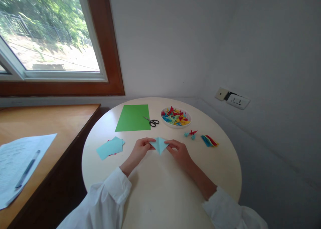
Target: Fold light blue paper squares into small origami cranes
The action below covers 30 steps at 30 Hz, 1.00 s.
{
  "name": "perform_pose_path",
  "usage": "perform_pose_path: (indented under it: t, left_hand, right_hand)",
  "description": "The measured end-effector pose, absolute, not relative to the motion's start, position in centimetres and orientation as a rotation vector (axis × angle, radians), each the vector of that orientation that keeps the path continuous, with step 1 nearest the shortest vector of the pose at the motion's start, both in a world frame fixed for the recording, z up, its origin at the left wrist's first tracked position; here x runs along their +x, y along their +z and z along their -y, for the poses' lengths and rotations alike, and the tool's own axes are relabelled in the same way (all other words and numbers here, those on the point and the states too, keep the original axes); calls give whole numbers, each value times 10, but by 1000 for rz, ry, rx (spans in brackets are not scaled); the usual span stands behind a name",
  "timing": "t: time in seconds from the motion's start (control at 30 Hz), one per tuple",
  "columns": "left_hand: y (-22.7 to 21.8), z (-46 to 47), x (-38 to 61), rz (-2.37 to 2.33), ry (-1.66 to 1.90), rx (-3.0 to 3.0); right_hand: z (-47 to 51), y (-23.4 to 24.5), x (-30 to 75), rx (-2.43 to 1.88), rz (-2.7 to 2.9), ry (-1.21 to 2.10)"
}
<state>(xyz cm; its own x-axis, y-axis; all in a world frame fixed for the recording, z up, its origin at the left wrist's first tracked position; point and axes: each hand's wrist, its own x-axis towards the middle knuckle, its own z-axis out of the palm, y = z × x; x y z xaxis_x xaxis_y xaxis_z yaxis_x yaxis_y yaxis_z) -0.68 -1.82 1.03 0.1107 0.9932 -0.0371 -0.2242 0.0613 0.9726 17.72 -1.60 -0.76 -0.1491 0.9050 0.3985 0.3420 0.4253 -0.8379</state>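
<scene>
A light blue paper folded into a triangle (159, 144) lies on the round cream table (160, 185). My left hand (141, 146) pinches its left corner with closed fingers. My right hand (177, 148) pinches its right corner the same way. Both hands rest on the table top, and white sleeves cover my forearms.
A stack of light blue squares (110, 147) lies to the left, a green sheet (132, 117) and scissors (152, 122) behind. A white bowl of small folded cranes (176, 117), loose cranes (191, 134) and coloured strips (209, 141) sit right. A wooden desk holds paper (15, 162) and a pen (27, 169).
</scene>
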Motion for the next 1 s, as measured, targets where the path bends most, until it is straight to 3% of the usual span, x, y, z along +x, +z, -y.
perform_pose_path:
  t: [0.77, 1.0]
  left_hand:
    - [6, 21, -10, -1126, 1064, 1627]
    - [4, 27, -10, -1143, 1026, 1787]
  right_hand:
    - [15, -11, 173, -1098, 1336, 1107]
    - [20, -7, 170, -1080, 1476, 1049]
